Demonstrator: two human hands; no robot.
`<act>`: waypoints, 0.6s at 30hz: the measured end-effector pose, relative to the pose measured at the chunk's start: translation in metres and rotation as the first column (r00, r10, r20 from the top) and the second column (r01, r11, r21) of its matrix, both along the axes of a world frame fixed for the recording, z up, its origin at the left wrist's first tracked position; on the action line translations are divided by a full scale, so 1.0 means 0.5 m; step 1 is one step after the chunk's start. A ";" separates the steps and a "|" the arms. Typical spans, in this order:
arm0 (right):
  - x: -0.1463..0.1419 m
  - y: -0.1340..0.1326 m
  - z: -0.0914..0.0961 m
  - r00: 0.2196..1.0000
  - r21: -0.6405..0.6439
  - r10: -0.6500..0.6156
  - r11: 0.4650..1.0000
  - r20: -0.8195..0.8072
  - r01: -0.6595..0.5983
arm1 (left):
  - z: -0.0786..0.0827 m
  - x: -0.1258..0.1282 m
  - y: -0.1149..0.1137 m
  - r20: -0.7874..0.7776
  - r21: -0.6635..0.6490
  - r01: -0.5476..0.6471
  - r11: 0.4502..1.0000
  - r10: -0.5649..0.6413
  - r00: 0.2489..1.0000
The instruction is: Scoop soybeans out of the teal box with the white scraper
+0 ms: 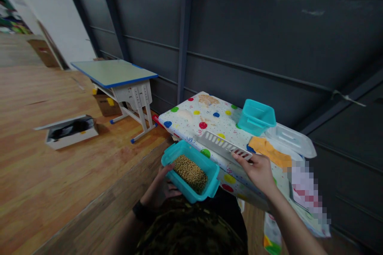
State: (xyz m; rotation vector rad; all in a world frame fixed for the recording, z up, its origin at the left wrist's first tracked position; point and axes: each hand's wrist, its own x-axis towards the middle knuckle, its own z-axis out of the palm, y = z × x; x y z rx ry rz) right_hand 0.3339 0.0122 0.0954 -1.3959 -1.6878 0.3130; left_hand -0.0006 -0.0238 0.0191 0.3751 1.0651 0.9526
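My left hand (161, 186) grips the near left side of a turquoise plastic container (209, 163), thumb over the rim and fingers beneath. The container is tilted in front of my body and holds a layer of round, tan beans (190, 173) that look like soybeans. My right hand (259, 170) pinches the right end of a long grey plastic piece with a row of slots (220, 143). This slotted piece is at the near edge of the table, to the right of the container. Its underside is hidden.
A table with a dotted cloth (182, 117) carries another turquoise container (257, 117), a clear lid (291, 139), an orange cloth (269, 151) and a tan patch of scattered bits (208, 99). A desk (116, 71) and an open white box (72, 131) stand left. A dark wall (254, 32) rises behind.
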 end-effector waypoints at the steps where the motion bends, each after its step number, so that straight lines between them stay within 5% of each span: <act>1: -0.002 0.000 -0.001 1.000 0.012 0.015 1.000 -0.011 -0.014 | 0.000 0.000 0.001 0.007 -0.006 -0.001 1.000 0.001 1.000; 5: -0.014 0.013 -0.010 1.000 0.055 0.026 0.998 -0.016 -0.025 | 0.006 0.000 0.001 0.000 0.000 -0.006 1.000 0.006 1.000; 9: 0.011 0.048 -0.015 0.991 0.084 -0.126 0.989 0.038 0.122 | 0.006 -0.001 -0.001 0.000 -0.032 -0.026 0.999 0.026 1.000; 13: 0.057 0.109 -0.008 0.963 0.099 -0.249 0.966 0.100 0.240 | -0.018 -0.003 -0.002 0.023 -0.028 -0.018 0.999 0.019 1.000; 18: 0.042 0.208 0.003 0.948 0.065 -0.229 0.973 0.222 0.220 | -0.055 -0.003 0.001 -0.013 0.000 -0.008 1.000 0.008 1.000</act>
